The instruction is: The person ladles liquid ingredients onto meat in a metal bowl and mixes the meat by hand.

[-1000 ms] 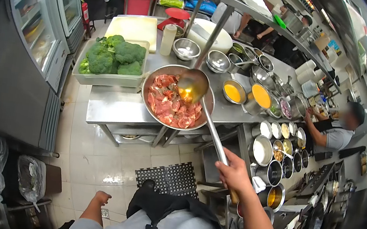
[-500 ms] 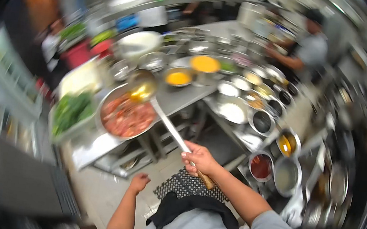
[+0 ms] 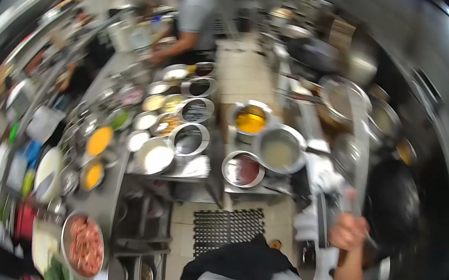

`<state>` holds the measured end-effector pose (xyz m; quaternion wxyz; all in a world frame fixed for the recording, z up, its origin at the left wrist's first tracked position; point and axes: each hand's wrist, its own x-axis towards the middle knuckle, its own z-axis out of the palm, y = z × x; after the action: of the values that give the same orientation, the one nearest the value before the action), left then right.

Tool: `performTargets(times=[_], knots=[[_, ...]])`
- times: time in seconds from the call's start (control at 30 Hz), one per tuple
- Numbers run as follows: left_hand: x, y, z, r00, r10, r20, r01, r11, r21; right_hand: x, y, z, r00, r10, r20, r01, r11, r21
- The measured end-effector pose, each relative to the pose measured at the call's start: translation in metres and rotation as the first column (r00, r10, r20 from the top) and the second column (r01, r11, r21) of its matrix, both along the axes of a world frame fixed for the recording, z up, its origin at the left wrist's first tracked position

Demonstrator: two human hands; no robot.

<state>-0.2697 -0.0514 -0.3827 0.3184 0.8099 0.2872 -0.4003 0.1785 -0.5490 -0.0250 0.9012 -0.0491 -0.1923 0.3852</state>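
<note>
My right hand (image 3: 349, 233), blurred by motion, is closed around the handle of a long metal ladle (image 3: 361, 158). The handle points up and away over the stove side at my right; its far end is smeared, so what the bowl holds cannot be told. Just right of that hand sits a dark wok (image 3: 394, 205). To the hand's left lies a crumpled white cloth (image 3: 324, 176). My left hand is out of view below the lower edge.
Left of the ladle stand pots of cloudy liquid (image 3: 280, 150), yellow oil (image 3: 251, 121) and red sauce (image 3: 243, 169). Several ingredient bowls fill the middle counter. Raw meat (image 3: 87, 246) lies in a bowl at lower left. A co-worker (image 3: 195, 17) stands at the far counter.
My view has turned right, from the meat bowl toward the stove. The ladle, which held golden liquid above the meat, has swung right with my right hand. My left hand has left view.
</note>
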Motion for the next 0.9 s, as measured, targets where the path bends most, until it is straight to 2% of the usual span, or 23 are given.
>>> performTargets(times=[0.03,0.07,0.1,0.13,0.17,0.2,0.23,0.27,0.3,0.37,0.43,0.47,0.5,0.57,0.6,0.63,0.7,0.73,0.77,0.8,0.83,0.87,0.9], knots=[[0.003,0.006,-0.006,0.961,-0.271,0.049,0.266,0.959,0.098,0.013,-0.023,-0.003,0.978,-0.173,0.113,0.188,0.972,-0.144],[0.010,0.011,-0.012,0.909,-0.413,0.065,0.396,0.900,0.183,0.034,-0.047,-0.014,0.933,-0.268,0.240,0.332,0.898,-0.289],[0.023,0.019,-0.016,0.895,-0.440,0.074,0.410,0.877,0.251,0.041,-0.037,0.010,0.811,-0.551,0.197,0.583,0.731,-0.355],[0.041,0.028,-0.018,0.931,-0.350,0.108,0.308,0.908,0.286,0.063,-0.043,-0.002,0.674,-0.688,0.270,0.716,0.519,-0.466],[0.061,0.033,-0.010,0.988,-0.030,0.154,-0.005,0.975,0.221,0.089,-0.060,-0.017,0.493,-0.787,0.371,0.804,0.248,-0.541],[0.081,0.029,0.002,0.871,0.416,0.262,-0.449,0.890,0.079,0.113,-0.064,-0.027,0.419,-0.789,0.449,0.787,0.069,-0.613],[0.099,0.019,0.018,0.571,0.765,0.298,-0.781,0.618,-0.091,0.142,-0.071,-0.044,0.344,-0.777,0.528,0.741,-0.120,-0.660],[0.108,0.012,0.029,0.555,0.775,0.303,-0.792,0.603,-0.093,0.168,-0.084,-0.072,0.324,-0.760,0.564,0.720,-0.188,-0.668],[0.115,0.006,0.038,0.535,0.769,0.351,-0.784,0.606,-0.132,0.183,-0.079,-0.087,0.282,-0.687,0.670,0.589,-0.427,-0.686],[0.114,-0.012,0.049,0.508,0.768,0.390,-0.779,0.603,-0.174,0.239,-0.116,-0.160,0.428,-0.489,0.760,0.445,-0.619,-0.648],[0.097,-0.033,0.049,0.625,0.710,0.324,-0.725,0.682,-0.095,0.296,-0.144,-0.254,0.172,-0.128,0.977,0.475,-0.858,-0.196],[0.084,-0.042,0.047,0.650,0.716,0.254,-0.722,0.686,-0.087,0.280,-0.120,-0.232,0.387,-0.289,0.876,0.499,-0.733,-0.462],[0.069,-0.050,0.041,0.645,0.724,0.245,-0.730,0.678,-0.086,0.284,-0.109,-0.242,0.402,-0.204,0.892,0.433,-0.816,-0.382],[0.035,-0.068,0.026,0.669,0.735,0.110,-0.739,0.673,-0.010,0.288,-0.089,-0.240,0.554,-0.172,0.815,0.292,-0.876,-0.383],[0.017,-0.075,0.017,0.692,0.717,0.081,-0.720,0.694,0.003,0.290,-0.081,-0.238,0.563,-0.157,0.812,0.303,-0.874,-0.379],[0.006,-0.082,0.022,0.702,0.709,0.064,-0.711,0.703,0.017,0.292,-0.074,-0.237,0.625,-0.191,0.757,0.249,-0.870,-0.425],[-0.007,-0.097,0.038,0.591,0.802,-0.088,-0.804,0.594,0.012,0.289,-0.060,-0.230,0.692,-0.202,0.693,0.200,-0.869,-0.453],[-0.035,-0.094,0.017,0.919,0.393,0.030,-0.393,0.920,0.003,0.285,-0.053,-0.223,0.738,-0.217,0.639,0.155,-0.867,-0.474],[-0.060,-0.091,-0.003,0.975,-0.103,0.198,0.069,0.983,0.173,0.285,-0.048,-0.218,0.777,-0.232,0.585,0.110,-0.865,-0.489],[-0.058,-0.103,0.009,0.929,0.346,0.130,-0.356,0.933,0.060,0.293,-0.046,-0.222,0.784,-0.210,0.585,0.125,-0.869,-0.479],[-0.055,-0.109,0.022,0.830,0.554,0.066,-0.556,0.831,0.009,0.311,-0.054,-0.245,0.782,-0.188,0.594,0.086,-0.912,-0.402],[-0.053,-0.116,0.034,0.677,0.735,0.014,-0.735,0.678,-0.012,0.324,-0.064,-0.266,0.780,-0.165,0.604,0.049,-0.946,-0.321],[-0.049,-0.117,0.044,0.594,0.804,-0.041,-0.804,0.594,0.004,0.325,-0.063,-0.266,0.782,-0.144,0.606,0.070,-0.946,-0.315]])
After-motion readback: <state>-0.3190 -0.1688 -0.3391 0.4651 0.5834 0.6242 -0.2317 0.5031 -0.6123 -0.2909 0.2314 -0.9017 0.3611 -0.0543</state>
